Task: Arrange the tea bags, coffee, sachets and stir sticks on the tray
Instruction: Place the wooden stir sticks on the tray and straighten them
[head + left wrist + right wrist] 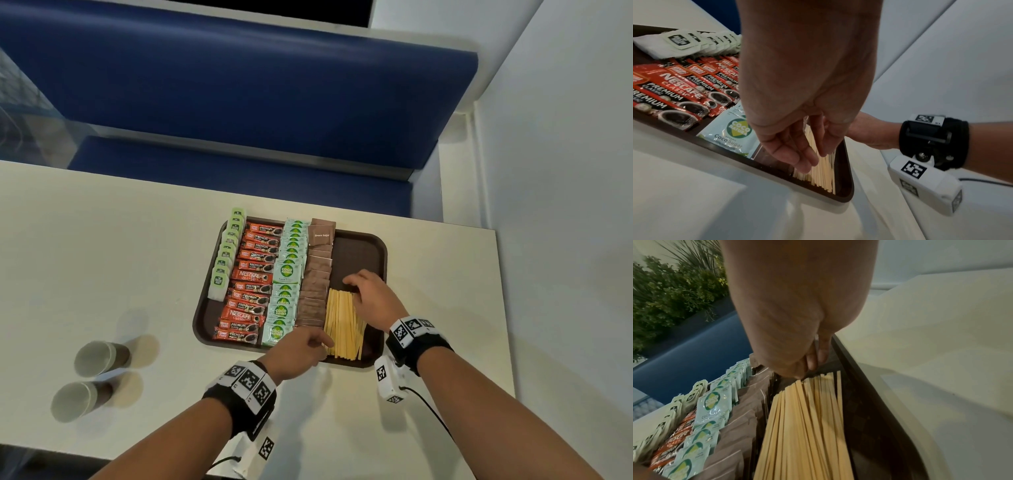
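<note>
A dark brown tray [363, 250] holds rows, left to right: green tea bags [224, 260], red coffee sachets [251, 284], pale coco sugar sachets [287, 274], brown sugar sachets [317, 274]. A fan of wooden stir sticks [342, 322] lies in the tray's near right part. My left hand [322, 342] is at the sticks' near left corner. In the left wrist view its curled fingers and thumb [813, 155] pinch the near ends of the sticks [822, 175]. My right hand [356, 287] arches over the far ends. Its bent fingertips [807, 368] touch the sticks' tips [805, 426].
Two paper cups [99, 356] [78, 399] lie on their sides on the cream table [102, 257], to the near left. A blue padded bench [239, 102] runs behind the table. A white wall stands on the right. The tray's far right corner is bare.
</note>
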A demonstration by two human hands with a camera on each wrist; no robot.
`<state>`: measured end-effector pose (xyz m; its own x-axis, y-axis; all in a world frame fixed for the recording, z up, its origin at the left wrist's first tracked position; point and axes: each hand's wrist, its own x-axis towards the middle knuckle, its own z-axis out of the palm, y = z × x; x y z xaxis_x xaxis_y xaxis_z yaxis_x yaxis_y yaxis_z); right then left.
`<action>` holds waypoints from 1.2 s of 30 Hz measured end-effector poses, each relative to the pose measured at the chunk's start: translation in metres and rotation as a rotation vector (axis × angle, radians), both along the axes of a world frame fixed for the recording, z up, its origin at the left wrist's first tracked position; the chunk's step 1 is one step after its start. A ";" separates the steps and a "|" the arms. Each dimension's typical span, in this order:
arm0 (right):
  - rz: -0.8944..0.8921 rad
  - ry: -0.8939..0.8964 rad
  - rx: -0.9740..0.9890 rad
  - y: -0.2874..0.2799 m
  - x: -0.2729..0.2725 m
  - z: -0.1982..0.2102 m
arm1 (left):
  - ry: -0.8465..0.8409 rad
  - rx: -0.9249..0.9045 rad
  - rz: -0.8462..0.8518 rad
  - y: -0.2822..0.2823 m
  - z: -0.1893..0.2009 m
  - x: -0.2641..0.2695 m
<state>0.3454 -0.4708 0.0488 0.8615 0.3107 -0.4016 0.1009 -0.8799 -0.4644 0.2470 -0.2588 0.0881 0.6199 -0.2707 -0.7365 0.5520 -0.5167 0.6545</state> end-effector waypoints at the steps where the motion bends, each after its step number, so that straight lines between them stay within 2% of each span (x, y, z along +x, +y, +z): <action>1: -0.007 -0.001 0.002 -0.004 -0.001 0.001 | 0.000 0.001 -0.048 -0.001 -0.001 0.000; 5: 0.044 -0.058 -0.111 -0.024 -0.016 0.005 | 0.089 -0.009 -0.272 -0.013 -0.001 0.000; 7: 0.086 -0.073 -0.215 -0.030 -0.029 0.008 | 0.104 0.007 -0.348 -0.019 -0.001 -0.001; 10: 0.059 -0.089 -0.336 -0.033 -0.049 0.013 | 0.089 0.032 -0.415 -0.028 -0.001 -0.001; 18: -0.071 -0.045 -0.421 -0.019 -0.083 0.010 | 0.078 0.056 -0.405 -0.031 -0.010 0.002; 30: -0.231 -0.013 -0.289 -0.007 -0.078 0.001 | 0.064 0.037 -0.391 -0.023 -0.009 0.000; 36: -0.246 -0.015 -0.300 -0.010 -0.084 0.004 | 0.065 0.051 -0.300 -0.029 -0.013 0.012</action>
